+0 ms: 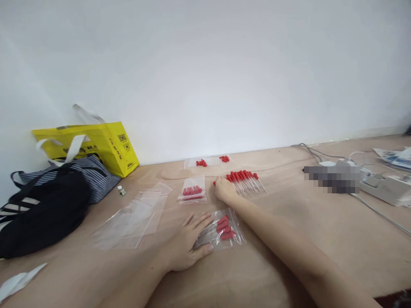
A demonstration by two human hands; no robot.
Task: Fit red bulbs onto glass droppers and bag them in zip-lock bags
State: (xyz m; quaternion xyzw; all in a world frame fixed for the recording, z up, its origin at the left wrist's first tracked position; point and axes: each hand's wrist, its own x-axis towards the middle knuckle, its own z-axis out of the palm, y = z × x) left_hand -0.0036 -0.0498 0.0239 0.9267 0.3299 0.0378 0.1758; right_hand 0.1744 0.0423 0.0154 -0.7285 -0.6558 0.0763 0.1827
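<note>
My left hand (189, 241) lies flat with its fingers spread, over the left part of a clear zip bag (238, 239). Inside that bag are several red-tipped sticks (226, 229). Farther out, my right hand (224, 190) has its fingers closed at the left end of a row of red-tipped sticks (245, 177) with pale shafts. A red tip pokes out at the left side of its fingers; the rest of that stick is hidden by the hand. Left of the right hand, a stack of filled zip bags (192, 192) shows more red tips.
Flat clear zip bags (141, 214) overlap on the left of the table. More filled bags (208, 162) lie by the wall. A yellow bag (123, 149), a black bag (54, 209) and a small bottle (121, 191) stand left. A power strip (385, 188) with cables is at right.
</note>
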